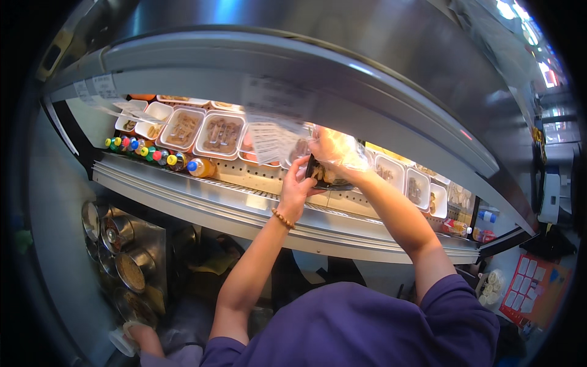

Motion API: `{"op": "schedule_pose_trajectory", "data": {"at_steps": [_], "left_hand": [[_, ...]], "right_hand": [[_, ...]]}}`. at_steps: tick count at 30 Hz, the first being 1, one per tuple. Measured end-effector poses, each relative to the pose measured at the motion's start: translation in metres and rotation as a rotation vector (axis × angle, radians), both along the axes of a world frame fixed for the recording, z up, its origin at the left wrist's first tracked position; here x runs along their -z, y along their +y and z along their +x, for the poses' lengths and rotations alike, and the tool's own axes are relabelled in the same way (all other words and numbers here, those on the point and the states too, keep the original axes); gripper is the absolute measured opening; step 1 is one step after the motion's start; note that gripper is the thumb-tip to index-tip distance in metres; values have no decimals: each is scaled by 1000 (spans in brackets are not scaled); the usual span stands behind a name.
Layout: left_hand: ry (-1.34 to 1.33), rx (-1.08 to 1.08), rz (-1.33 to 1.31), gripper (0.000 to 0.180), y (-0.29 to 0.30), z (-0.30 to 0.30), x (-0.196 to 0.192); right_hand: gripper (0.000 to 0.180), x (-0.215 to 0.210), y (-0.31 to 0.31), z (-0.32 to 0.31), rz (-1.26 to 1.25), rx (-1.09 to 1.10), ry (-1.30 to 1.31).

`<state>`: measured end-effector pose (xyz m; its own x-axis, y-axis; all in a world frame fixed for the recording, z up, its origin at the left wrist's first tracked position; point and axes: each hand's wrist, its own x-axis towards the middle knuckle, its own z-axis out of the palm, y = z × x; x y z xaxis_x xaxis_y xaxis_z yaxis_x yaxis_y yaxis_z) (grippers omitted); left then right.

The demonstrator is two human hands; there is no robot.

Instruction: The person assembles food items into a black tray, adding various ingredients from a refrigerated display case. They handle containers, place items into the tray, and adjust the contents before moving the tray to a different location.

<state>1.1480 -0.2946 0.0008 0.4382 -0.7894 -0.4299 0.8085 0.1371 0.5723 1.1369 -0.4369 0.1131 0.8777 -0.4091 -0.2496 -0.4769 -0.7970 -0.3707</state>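
Note:
My left hand (297, 188), with a beaded bracelet at the wrist, grips a black bowl (330, 178) by its left side. Some pale food pieces show inside the bowl. Over the bowl and toward the trays is my right hand (335, 147), in a loose clear plastic glove. Its fingers look curled together, but glare and plastic hide what they hold, if anything. Behind my hands, partly covered, is a white tray (299, 148) of food. To the left stands a white tray of brownish slices (221, 134).
A lit display cooler (244, 227) holds several more food trays (418, 186) and small bottles (200, 167). Paper slips (273, 139) hang from its upper frame. Lower left, metal pots (131, 270) stand near another person's hand (144, 338) with a white dish. A red sheet (524, 282) lies at right.

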Motion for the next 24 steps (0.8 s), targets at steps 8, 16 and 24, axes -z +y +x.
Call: {"op": "schedule_pose_trajectory", "data": {"at_steps": [8,16,24], "left_hand": [[83,-94,-37,57,-57,-127,-8],[122,-247,-43,58,-95,-252,-3],[40,-292,-7,57,-108,-286,12]], "right_hand": [[14,39,-66,-143,-387,-2,-312],[18,-1,-150,-288,208,123,-513],[24,18,-197,-335,12,71,-415]]}}
